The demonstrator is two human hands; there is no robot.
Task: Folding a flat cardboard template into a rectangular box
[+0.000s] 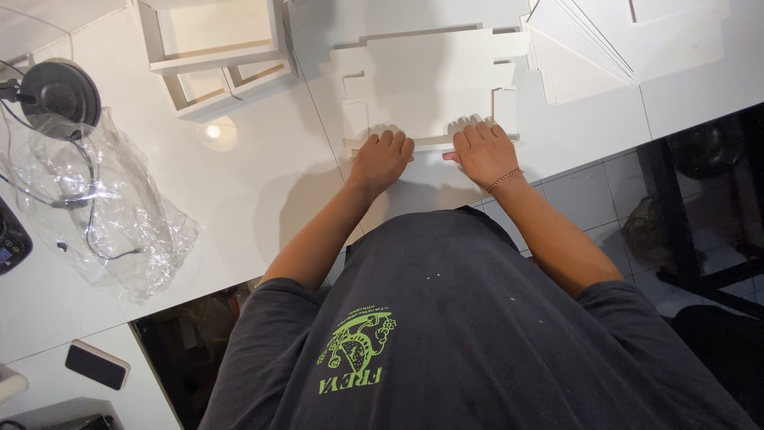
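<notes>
Flat white die-cut cardboard box blank (430, 87) lying on white table (263, 183), near edge pressed under both hands. Left hand (382, 158) and right hand (484, 151) palm-down, fingers together, flat on near flap. Folded white boxes (215, 56) at 10 o'clock; stacked white sheets (605, 40) at 2 o'clock. Bare tabletop toward 8 o'clock, up to crumpled clear plastic bag (103, 215).

Both arms reach forward, elbows bent; left hand (382, 158) and right hand (484, 151) lie palm-down side by side, fingers curled, pressing flat
</notes>
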